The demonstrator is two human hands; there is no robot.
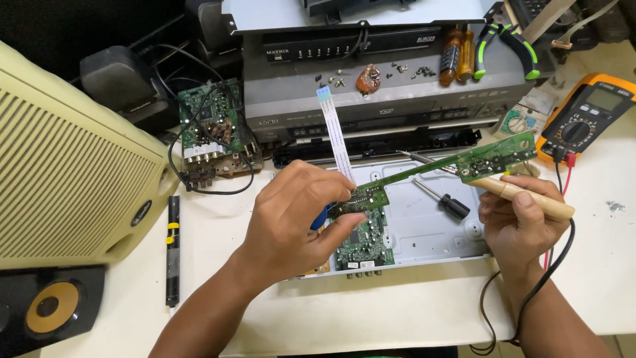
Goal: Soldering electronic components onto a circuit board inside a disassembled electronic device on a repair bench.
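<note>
My left hand (298,212) pinches the near end of a long, narrow green circuit board (464,162), held up over an opened metal player chassis (424,232). A white flat ribbon cable (336,132) rises from that end of the board. My right hand (520,222) grips the wooden handle of a soldering iron (530,197), whose metal tip lies under the board's far end. Its black cord runs down past my wrist. A second green circuit board (363,244) sits fixed inside the chassis, just below my left fingers.
A black-handled screwdriver (442,199) lies in the chassis. Stacked grey players (391,86) carry loose screws, screwdrivers and green pliers (507,43). An orange multimeter (583,116) is at right, a beige speaker grille (73,179) at left, a black desoldering pump (172,248) beside it, another circuit board (211,129) behind.
</note>
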